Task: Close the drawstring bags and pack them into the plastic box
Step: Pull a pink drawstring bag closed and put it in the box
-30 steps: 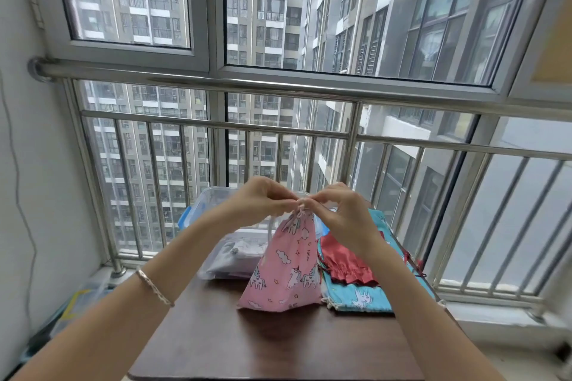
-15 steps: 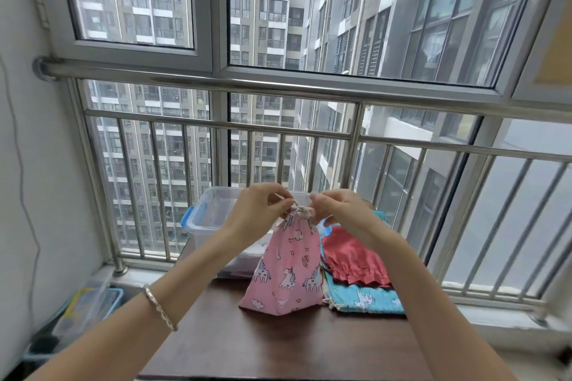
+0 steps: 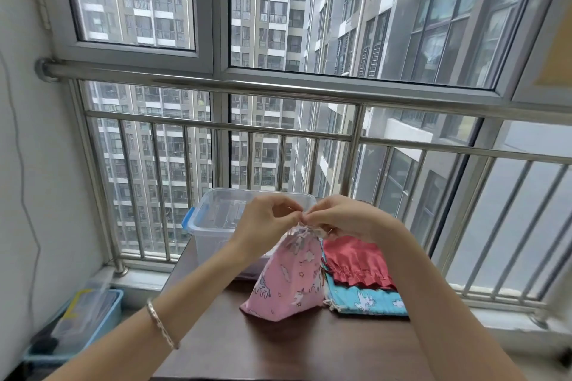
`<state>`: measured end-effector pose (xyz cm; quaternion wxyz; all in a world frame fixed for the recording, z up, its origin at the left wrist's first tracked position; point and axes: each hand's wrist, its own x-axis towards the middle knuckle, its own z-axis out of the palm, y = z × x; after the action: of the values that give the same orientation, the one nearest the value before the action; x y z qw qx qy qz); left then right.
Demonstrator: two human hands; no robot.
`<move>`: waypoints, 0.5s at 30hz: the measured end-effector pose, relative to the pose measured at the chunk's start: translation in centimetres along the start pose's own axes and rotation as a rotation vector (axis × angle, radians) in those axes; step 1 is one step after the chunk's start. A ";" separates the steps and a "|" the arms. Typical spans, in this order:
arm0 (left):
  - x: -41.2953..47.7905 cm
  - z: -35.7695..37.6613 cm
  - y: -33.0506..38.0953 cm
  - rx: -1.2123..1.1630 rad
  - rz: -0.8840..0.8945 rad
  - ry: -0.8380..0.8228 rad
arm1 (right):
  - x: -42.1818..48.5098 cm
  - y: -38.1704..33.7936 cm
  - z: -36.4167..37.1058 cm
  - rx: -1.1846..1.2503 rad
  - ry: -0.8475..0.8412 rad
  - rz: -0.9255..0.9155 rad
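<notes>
Both hands meet at one spot. The left hand [image 3: 266, 223] and the right hand [image 3: 343, 219] have their fingers curled in, and the tips pinch the gathered neck of the pink bag [image 3: 288, 281] from either side. The cord is too fine to make out from here, so I cannot tell whether they are pulling it or knotting it. Neither hand holds anything else.

The bag hangs straight down from that pinch. Its long axis is upright, with the puckered mouth at the fingertips and the broad base resting on the dark table [image 3: 278, 349]. The mouth looks drawn nearly shut, so I judge the closing to be in its last stage.

The next move depends on where the plastic box [image 3: 213, 198] sits. It is open-topped, at the far left of the table, directly behind the left hand and wrist and just beyond the bag. The left hand is the nearer one, so my guess is the bag need only be lifted by its neck and carried a little way back and to the left over the rim.

To the right of the pink bag lie two more (both look unclosed). The red bag [image 3: 356, 263] lies flat on top of the blue bag [image 3: 365, 301], close under the right forearm. A silver bracelet [image 3: 162, 328] circles the left wrist.
</notes>
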<state>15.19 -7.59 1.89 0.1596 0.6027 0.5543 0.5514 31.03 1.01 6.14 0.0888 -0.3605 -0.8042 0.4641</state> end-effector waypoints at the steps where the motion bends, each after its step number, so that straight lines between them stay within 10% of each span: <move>1: -0.1 0.1 0.0 0.007 0.008 0.018 | -0.1 -0.1 -0.1 0.028 -0.070 0.043; 15: -0.6 0.6 -0.1 -0.028 0.078 -0.004 | 0.7 0.2 0.9 0.299 -0.002 0.020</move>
<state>15.79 -7.84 1.27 0.1473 0.6228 0.5222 0.5637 30.23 0.93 5.36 0.1361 -0.3509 -0.7224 0.5801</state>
